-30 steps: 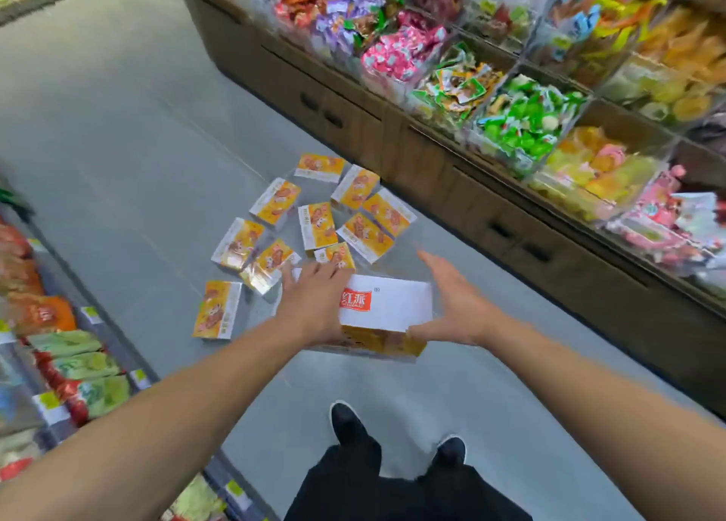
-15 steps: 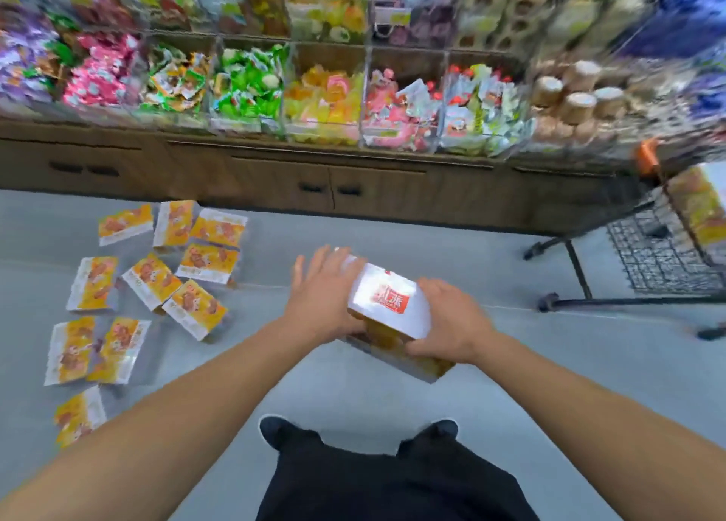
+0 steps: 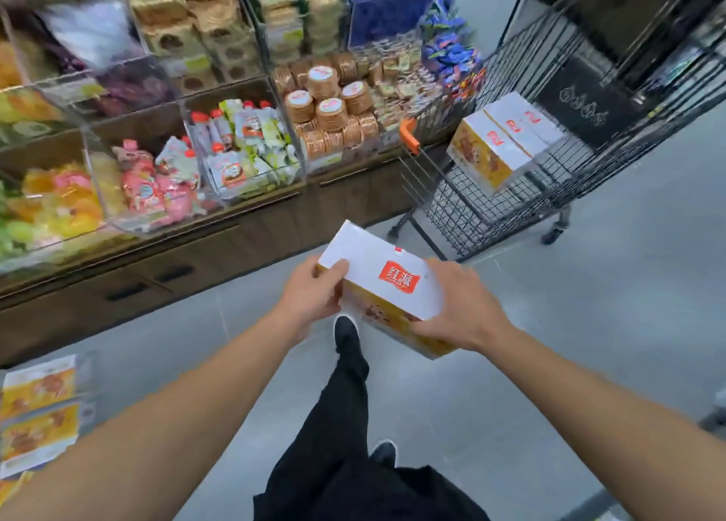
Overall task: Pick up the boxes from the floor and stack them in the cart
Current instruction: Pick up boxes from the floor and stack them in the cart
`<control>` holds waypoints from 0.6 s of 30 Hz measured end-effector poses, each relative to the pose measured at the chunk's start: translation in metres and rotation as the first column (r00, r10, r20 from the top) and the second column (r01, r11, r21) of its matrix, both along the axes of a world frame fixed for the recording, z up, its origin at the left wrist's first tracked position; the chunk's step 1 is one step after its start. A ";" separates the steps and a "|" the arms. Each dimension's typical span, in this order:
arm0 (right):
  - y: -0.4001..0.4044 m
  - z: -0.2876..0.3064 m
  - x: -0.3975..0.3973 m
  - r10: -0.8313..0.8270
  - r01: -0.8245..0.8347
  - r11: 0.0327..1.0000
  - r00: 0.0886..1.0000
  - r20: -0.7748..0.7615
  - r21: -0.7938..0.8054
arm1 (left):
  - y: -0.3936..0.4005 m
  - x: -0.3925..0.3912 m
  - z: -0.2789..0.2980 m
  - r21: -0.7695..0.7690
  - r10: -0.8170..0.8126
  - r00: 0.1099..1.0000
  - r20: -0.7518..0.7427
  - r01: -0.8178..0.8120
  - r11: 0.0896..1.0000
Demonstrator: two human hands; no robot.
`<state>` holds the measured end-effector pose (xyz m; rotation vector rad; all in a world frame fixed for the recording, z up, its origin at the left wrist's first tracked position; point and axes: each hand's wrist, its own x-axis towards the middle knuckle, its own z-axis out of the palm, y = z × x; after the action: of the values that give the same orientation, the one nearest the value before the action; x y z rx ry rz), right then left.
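White-topped box (image 3: pixel 387 284), tilted short of the cart (image 3: pixel 522 190), sits clamped between left hand (image 3: pixel 312 296) and right hand (image 3: pixel 461 310); its slick top could slip.

White-topped box (image 3: pixel 387 284) – red logo, yellow sides; black wire cart (image 3: pixel 510 202), orange handle (image 3: pixel 408 135); grey floor (image 3: pixel 589 324).

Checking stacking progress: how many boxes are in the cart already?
2 show, side by side on the cart rack: one box nearer, another behind it. More may be hidden beneath.
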<state>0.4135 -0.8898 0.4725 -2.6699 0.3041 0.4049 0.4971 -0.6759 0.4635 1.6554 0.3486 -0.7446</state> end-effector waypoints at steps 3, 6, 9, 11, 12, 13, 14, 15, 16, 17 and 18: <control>-0.047 0.004 0.044 -0.060 0.061 0.998 0.997 0.046 -0.030 | -0.055 0.063 0.000 -0.031 -0.061 0.997 0.053 0.062 0.998; -0.094 0.018 0.097 -0.149 0.154 0.986 0.985 0.081 -0.057 | -0.113 0.138 0.008 -0.040 -0.133 0.987 0.086 0.137 0.990; -0.132 0.032 0.140 -0.222 0.230 0.971 0.969 0.113 -0.069 | -0.160 0.199 0.023 -0.080 -0.185 0.976 0.117 0.195 0.978; -0.158 0.036 0.166 -0.261 0.276 0.957 0.954 0.149 -0.092 | -0.193 0.236 0.028 -0.089 -0.230 0.965 0.124 0.241 0.966; -0.169 0.036 0.176 -0.284 0.301 0.948 0.946 0.159 -0.099 | -0.208 0.250 0.030 -0.092 -0.247 0.960 0.133 0.260 0.961; -0.183 0.037 0.188 -0.307 0.326 0.940 0.937 0.166 -0.103 | -0.226 0.264 0.032 -0.104 -0.260 0.956 0.138 0.275 0.956; -0.190 0.036 0.195 -0.323 0.345 0.932 0.930 0.174 -0.114 | -0.237 0.272 0.033 -0.115 -0.268 0.952 0.146 0.285 0.952; -0.205 0.034 0.207 -0.339 0.364 0.922 0.924 0.179 -0.132 | -0.258 0.287 0.032 -0.121 -0.279 0.949 0.148 0.298 0.947; -0.214 0.032 0.212 -0.343 0.373 0.914 0.920 0.187 -0.158 | -0.270 0.296 0.029 -0.106 -0.299 0.942 0.150 0.316 0.943; -0.228 0.027 0.223 -0.339 0.371 0.911 0.923 0.183 -0.181 | -0.288 0.307 0.024 -0.091 -0.315 0.937 0.152 0.331 0.939; -0.235 0.024 0.227 -0.331 0.361 0.912 0.928 0.171 -0.197 | -0.296 0.314 0.016 -0.074 -0.334 0.931 0.149 0.347 0.935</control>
<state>0.6410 -1.1247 0.4962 -2.7631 0.8118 0.0815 0.8106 -0.9723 0.4798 1.6808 -0.0764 -0.8872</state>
